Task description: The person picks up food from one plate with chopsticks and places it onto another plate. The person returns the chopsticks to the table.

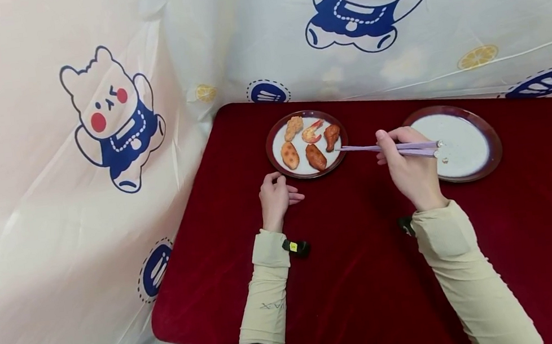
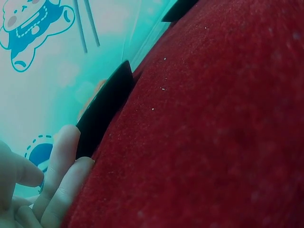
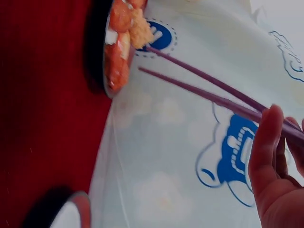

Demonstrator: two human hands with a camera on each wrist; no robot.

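In the head view, my right hand (image 1: 411, 173) holds a pair of purple chopsticks (image 1: 365, 148). Their tips point left, by the right rim of a brown-rimmed plate (image 1: 275, 163). On it lie a shrimp (image 1: 312, 132), a drumstick (image 1: 332, 137), a crumbly fried piece (image 1: 294, 128), a golden oval piece with dark spots (image 1: 290, 155) and a browned piece (image 1: 316, 157). The right wrist view shows the chopstick tips slightly apart, nothing between them. My left hand (image 1: 275, 199) touches that plate's near rim; its fingers (image 2: 66, 147) rest against the side in the left wrist view.
A second brown-rimmed plate (image 1: 492, 153) with a white middle stands to the right, partly behind my right hand. Dark red cloth (image 1: 349, 277) covers the table. Patterned white curtains (image 1: 260, 37) hang behind it and on the left.
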